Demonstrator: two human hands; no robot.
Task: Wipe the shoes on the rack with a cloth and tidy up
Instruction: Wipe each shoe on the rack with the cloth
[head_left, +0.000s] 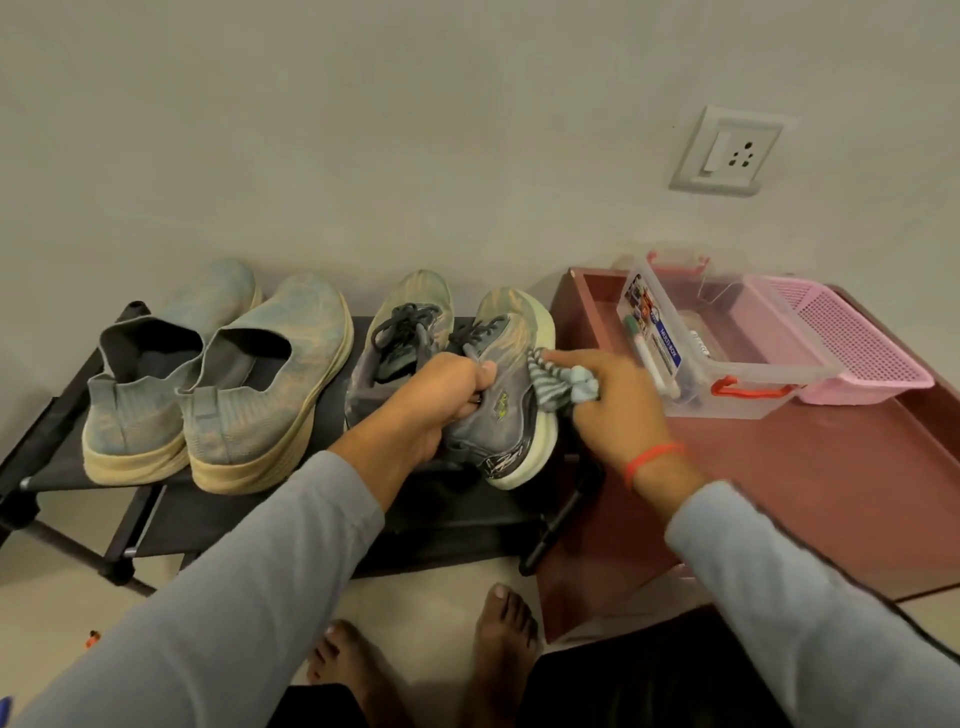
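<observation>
A low black shoe rack (67, 467) holds two pairs of shoes. On its left stand two grey-blue slip-on shoes (260, 384). On its right is a grey laced sneaker (400, 332), and beside it its mate, a second grey sneaker (506, 415) with a pale sole. My left hand (441, 400) grips this second sneaker at its collar. My right hand (608, 405) holds a bunched striped cloth (556, 384) against the sneaker's outer side.
A maroon low table (779, 493) stands right of the rack. On it sit a clear plastic box (727, 353) with a marker inside and a pink basket (857, 343). A wall socket (727, 150) is above. My bare feet are on the floor below.
</observation>
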